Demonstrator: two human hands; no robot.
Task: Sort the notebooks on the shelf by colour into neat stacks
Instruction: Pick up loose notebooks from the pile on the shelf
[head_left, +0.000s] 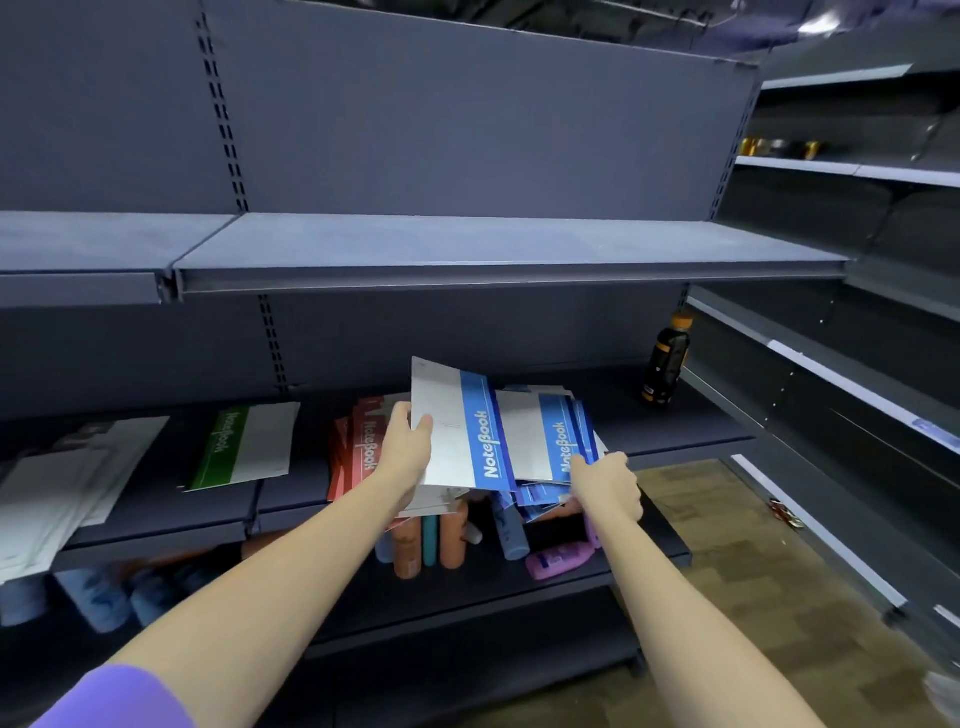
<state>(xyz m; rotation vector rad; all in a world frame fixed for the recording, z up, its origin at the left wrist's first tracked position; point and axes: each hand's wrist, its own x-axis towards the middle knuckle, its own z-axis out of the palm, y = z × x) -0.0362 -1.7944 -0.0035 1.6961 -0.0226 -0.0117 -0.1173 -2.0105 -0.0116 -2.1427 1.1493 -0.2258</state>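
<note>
My left hand (408, 447) grips the left edge of a blue-and-white notebook (462, 426), lifted and tilted above the pile. My right hand (608, 486) holds the front edge of the loose blue notebook pile (550, 441) on the dark shelf (675, 431). A red notebook stack (358, 447) lies just left of my left hand, partly hidden by it. Further left lies a green-and-white notebook (239, 447). At the far left sits a pale grey-white stack (67, 483).
A dark bottle with an orange cap (667, 358) stands at the shelf's back right. Below, the lower shelf holds orange, teal and blue bottles (431, 540) and a pink bottle (558, 558) lying down. The upper shelf board (467, 249) overhangs. Another shelving run (831, 364) stands right.
</note>
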